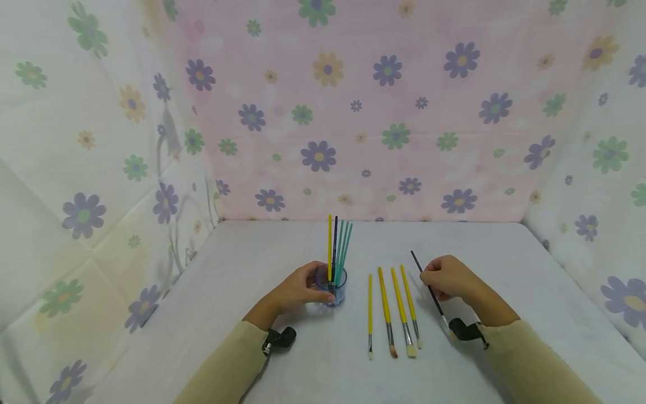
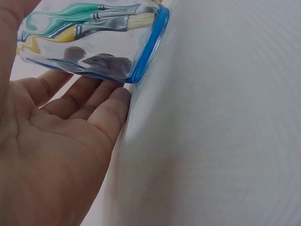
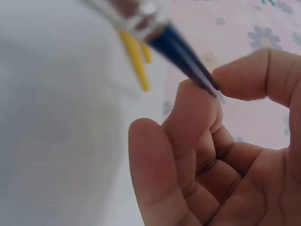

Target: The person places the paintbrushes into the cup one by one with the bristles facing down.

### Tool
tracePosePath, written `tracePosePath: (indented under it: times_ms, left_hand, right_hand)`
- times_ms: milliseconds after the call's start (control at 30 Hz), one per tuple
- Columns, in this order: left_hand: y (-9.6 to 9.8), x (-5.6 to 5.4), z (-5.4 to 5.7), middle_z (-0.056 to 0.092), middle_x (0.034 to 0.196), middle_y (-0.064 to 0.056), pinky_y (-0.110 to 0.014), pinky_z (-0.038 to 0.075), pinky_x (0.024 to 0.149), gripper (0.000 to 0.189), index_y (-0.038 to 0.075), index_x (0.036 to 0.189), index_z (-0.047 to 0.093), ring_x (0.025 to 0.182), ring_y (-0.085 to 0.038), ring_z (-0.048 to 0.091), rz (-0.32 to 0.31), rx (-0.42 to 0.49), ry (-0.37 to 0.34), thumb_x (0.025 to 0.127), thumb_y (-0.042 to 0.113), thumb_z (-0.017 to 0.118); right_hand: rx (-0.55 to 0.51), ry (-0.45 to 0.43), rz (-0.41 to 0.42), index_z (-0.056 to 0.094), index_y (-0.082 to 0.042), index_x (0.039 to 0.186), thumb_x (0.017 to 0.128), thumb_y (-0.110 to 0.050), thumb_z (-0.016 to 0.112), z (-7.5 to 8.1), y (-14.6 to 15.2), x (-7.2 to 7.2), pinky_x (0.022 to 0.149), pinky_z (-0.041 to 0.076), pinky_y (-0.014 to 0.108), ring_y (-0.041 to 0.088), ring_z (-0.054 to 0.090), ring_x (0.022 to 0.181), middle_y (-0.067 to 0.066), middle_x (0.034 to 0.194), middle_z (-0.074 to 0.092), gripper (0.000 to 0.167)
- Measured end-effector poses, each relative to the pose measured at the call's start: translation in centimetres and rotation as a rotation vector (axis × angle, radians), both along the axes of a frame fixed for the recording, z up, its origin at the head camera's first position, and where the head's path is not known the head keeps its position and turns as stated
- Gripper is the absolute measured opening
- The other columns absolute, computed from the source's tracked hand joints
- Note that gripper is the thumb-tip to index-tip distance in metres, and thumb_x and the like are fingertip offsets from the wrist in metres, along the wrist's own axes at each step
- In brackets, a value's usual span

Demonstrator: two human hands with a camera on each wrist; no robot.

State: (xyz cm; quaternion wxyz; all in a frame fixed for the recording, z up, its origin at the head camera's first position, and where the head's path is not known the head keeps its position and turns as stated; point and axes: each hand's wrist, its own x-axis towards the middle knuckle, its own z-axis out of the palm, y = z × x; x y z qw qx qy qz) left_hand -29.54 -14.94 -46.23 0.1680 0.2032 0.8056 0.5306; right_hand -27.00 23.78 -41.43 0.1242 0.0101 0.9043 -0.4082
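Note:
My left hand (image 1: 300,290) holds a clear glass (image 1: 340,293) with a blue-tinted base, thumb on the near side and fingers round the back. Inside it stand a yellow paintbrush (image 1: 330,241), a dark-handled one (image 1: 335,238) and some teal ones (image 1: 345,247); in the left wrist view their bristles (image 2: 141,21) point toward the base. Between thumb and fingertips, my right hand (image 1: 446,278) pinches a dark blue paintbrush (image 1: 434,297) by its handle. It slants with the bristles toward me, and its metal ferrule looms close in the right wrist view.
Several yellow-handled paintbrushes (image 1: 384,292) lie side by side between the hands, bristles toward me. They rest on a white-covered table (image 1: 282,247). Flowered cloth (image 1: 360,146) hangs behind the table and along both sides.

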Motion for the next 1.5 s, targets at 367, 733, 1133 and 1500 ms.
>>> tracePosePath:
  times_ms: [367,733,1133,1500]
  left_hand:
    - [0.1,0.0,0.3,0.062,0.139,0.001,-0.048,0.042,0.118,0.078,0.018,0.143,0.053,0.134,-0.019,0.057,0.001,-0.013,0.010,0.078,0.036,0.092]
    - [0.0,-0.1,0.5,0.062,0.139,-0.002,-0.048,0.042,0.118,0.076,0.016,0.144,0.052,0.133,-0.020,0.058,-0.007,-0.001,0.007,0.080,0.032,0.091]
    - [-0.1,0.3,0.4,0.061,0.140,0.000,-0.049,0.042,0.118,0.076,0.018,0.142,0.053,0.133,-0.021,0.057,0.018,-0.023,-0.003,0.078,0.036,0.091]
    - [-0.1,-0.1,-0.1,0.063,0.137,0.001,-0.046,0.043,0.117,0.074,0.019,0.140,0.055,0.131,-0.018,0.059,-0.015,0.010,0.004,0.078,0.035,0.092]
  right_hand:
    - [-0.111,0.056,-0.028,0.062,0.005,0.123,0.097,-0.023,0.058,3.8,-0.8,-1.3,0.073,0.063,0.033,0.019,0.067,0.076,0.014,0.102,0.068,0.038]
    - [-0.263,0.190,-0.071,0.060,0.003,0.119,0.097,-0.022,0.059,6.9,-1.5,-0.9,0.077,0.064,0.034,0.022,0.070,0.079,0.014,0.102,0.067,0.033]
    - [-0.434,0.423,-0.138,0.061,0.003,0.107,0.097,-0.016,0.065,6.0,-3.1,0.2,0.075,0.063,0.027,0.019,0.074,0.079,0.016,0.097,0.066,0.022]
    - [-0.493,0.553,-0.109,0.062,0.000,0.104,0.098,-0.017,0.067,5.7,-5.5,1.0,0.080,0.062,0.025,0.017,0.074,0.084,0.016,0.098,0.065,0.019]
